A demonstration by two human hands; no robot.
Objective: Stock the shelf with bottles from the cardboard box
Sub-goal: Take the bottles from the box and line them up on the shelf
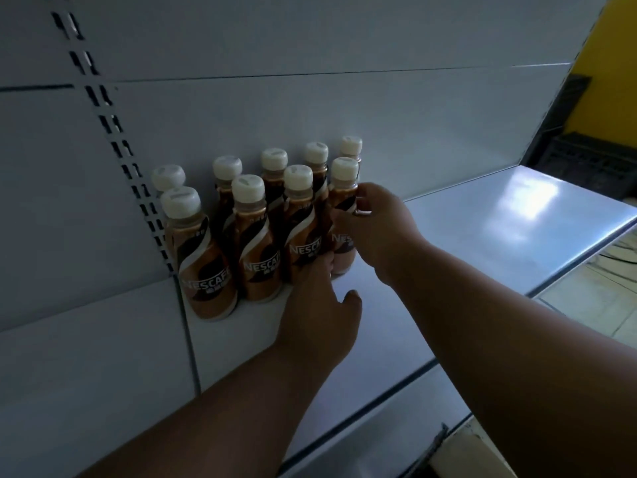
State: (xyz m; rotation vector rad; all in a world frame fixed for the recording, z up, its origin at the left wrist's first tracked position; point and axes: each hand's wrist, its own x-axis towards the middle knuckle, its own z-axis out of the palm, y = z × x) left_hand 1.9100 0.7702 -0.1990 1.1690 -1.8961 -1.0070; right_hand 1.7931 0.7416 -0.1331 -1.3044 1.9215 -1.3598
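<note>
**Nine coffee bottles standing on the shelf, both hands at the rightmost front one**

Nine coffee bottles (256,236) with cream caps and brown labels are standing in two rows on the white metal shelf (482,236), packed against the grey back panel (310,108). Four are making up the front row and five the back row. A slotted upright (113,146) is running diagonally down the back panel and ending just left of the bottles. To the right of the bottles the shelf is stretching away bare, with a patch of light glaring on its far end. Beyond that end a yellow wall (610,63) is showing, with a dark crate (586,160) below it. A lower shelf edge (396,419) is lying nearer the camera than the bottles, and pale floor tiles (606,270) are showing past the shelf's right edge.

The rightmost front bottle (343,215) is standing upright at the end of the group, touching its neighbour. The right hand (375,232) is reaching in from the right of the bottles, its fingers and thumb curling round this bottle's shoulder and upper body, grasping it. The left hand (319,312) is coming up from below the bottles, its fingertips lying against the foot of the group between the third front bottle and the rightmost one, thumb spread off to the right; its fingers are looking fairly straight, touching rather than gripping, though their tips are partly hidden. Both forearms are bare and stretching out over the shelf.
</note>
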